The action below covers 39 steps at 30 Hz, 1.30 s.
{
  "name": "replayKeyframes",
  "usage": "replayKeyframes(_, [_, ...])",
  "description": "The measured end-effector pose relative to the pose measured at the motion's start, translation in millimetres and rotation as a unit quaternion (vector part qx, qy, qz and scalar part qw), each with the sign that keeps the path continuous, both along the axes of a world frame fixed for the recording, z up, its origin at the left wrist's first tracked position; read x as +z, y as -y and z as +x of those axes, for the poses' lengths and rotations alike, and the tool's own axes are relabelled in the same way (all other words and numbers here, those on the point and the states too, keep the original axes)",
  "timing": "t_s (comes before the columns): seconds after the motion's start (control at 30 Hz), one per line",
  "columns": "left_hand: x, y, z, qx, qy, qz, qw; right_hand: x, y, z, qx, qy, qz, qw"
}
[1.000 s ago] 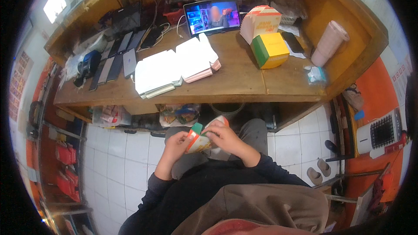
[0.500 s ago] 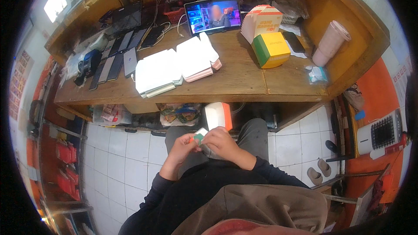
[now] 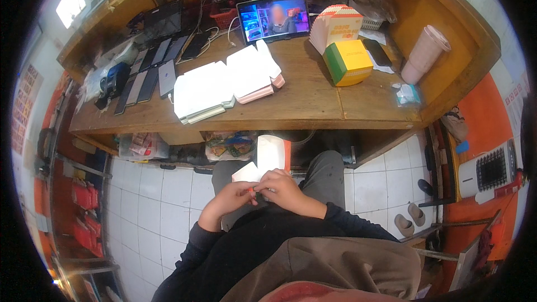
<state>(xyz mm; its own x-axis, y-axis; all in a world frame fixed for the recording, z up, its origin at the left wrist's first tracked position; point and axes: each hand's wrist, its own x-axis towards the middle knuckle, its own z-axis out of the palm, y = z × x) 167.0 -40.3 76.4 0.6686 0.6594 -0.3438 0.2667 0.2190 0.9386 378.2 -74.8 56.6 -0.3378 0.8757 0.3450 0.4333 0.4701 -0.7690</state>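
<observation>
Over my lap, a paper food box (image 3: 271,154) with a white inside and an orange outer side stands partly folded. Its white flap (image 3: 246,173) sticks up on the left. My left hand (image 3: 232,197) pinches the near edge of the box beside that flap. Close against it, my right hand (image 3: 288,193) has its fingers closed on the same near edge. A bit of orange shows between the fingertips, while the fold itself is hidden by them.
Stacks of flat white cartons (image 3: 204,92) lie on the wooden desk (image 3: 302,109). Farther right are a yellow-green box (image 3: 349,62), a fanned stack of printed cartons (image 3: 342,25) and a pink tumbler (image 3: 425,56). Several phones (image 3: 148,81) lie left of a lit tablet (image 3: 274,19).
The box has turned and tilted, so more of its white inside and left flap face up. The green patch between my fingers is now mostly hidden. Both hands have shifted slightly down.
</observation>
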Motion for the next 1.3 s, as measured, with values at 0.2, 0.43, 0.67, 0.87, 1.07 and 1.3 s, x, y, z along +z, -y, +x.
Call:
replayKeyframes(0.2, [6, 0, -3, -0.016, -0.026, -0.029, 0.999, 8, 4, -1, 0.018, -0.042, -0.031, 0.998])
replayKeyframes(0.43, [38, -7, -4, -0.073, -0.3, 0.242, 0.92, 17, -4, -10, 0.043, -0.017, -0.039, 0.998])
replayKeyframes(0.67, [97, -54, -19, -0.093, -0.17, 0.606, 0.771, 88, -81, 7, 0.012, 0.027, 0.124, 0.992])
replayKeyframes(0.87, [87, -77, 7, 0.228, 0.184, 0.471, 0.832, 125, -108, 6, 0.146, -0.331, -0.167, 0.917])
replayKeyframes(1.07, [74, -71, 51, 0.357, 0.268, 0.196, 0.873, 120, -96, -2, 0.038, -0.282, -0.142, 0.948])
replayKeyframes(1.3, [81, -68, 44, 0.433, 0.15, 0.336, 0.823, 112, -77, 8, 0.0, -0.087, -0.182, 0.979])
